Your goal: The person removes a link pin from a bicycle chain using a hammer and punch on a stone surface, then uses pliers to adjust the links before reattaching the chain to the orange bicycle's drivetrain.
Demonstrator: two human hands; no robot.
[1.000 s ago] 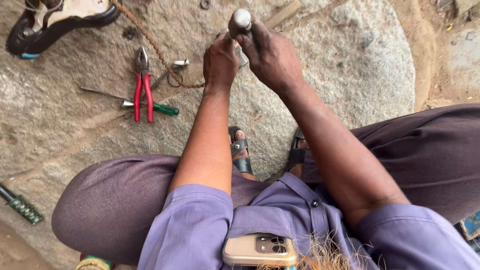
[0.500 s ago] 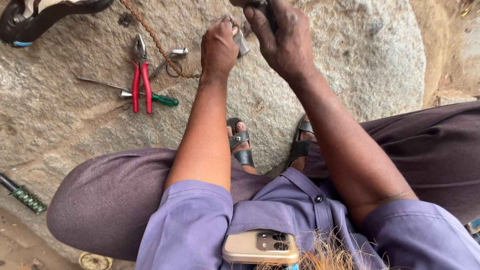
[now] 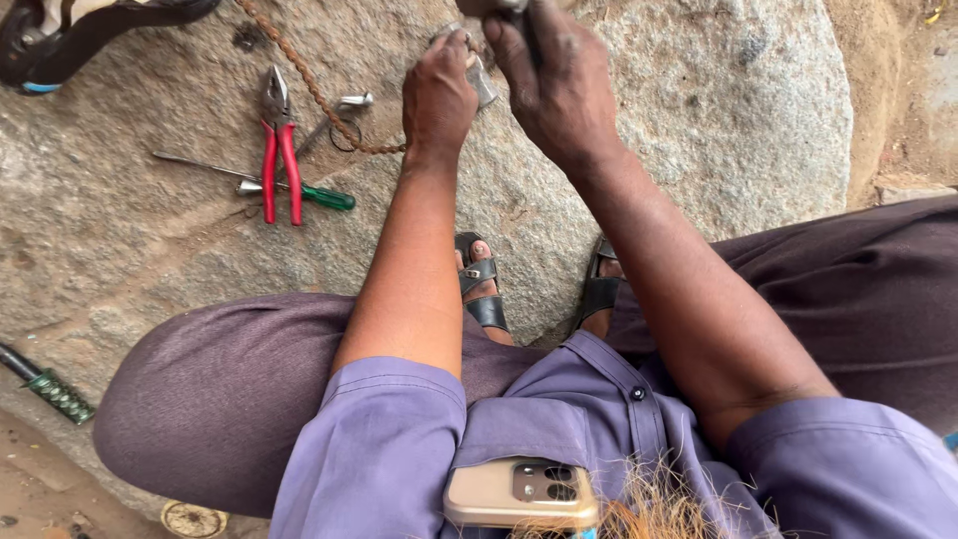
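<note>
Both hands are busy at the far edge of the rock, so I read this as the middle of a striking or driving step. My left hand (image 3: 437, 98) is closed around a small metal piece (image 3: 482, 85), pinning it against the rock (image 3: 699, 110). My right hand (image 3: 559, 85) is clenched on a tool handle (image 3: 489, 6) whose top runs out of the picture, so I cannot tell what kind of tool it is. The metal piece sits between the two hands, poking out from the right side of the left fist and just under the fingertips of the right hand.

By my judgement, the next move calls for keeping the left grip steady and the fingers clear while the right hand brings the tool down squarely on the piece; a slip would land on the knuckles.

To the left of the left hand, near it, a rusty chain (image 3: 319, 95) trails across the rock past a small ring. Further left lie red pliers (image 3: 279, 150) and a green screwdriver (image 3: 289, 185), both untouched. A phone (image 3: 519, 494) sits in my shirt pocket, well back from both hands.
</note>
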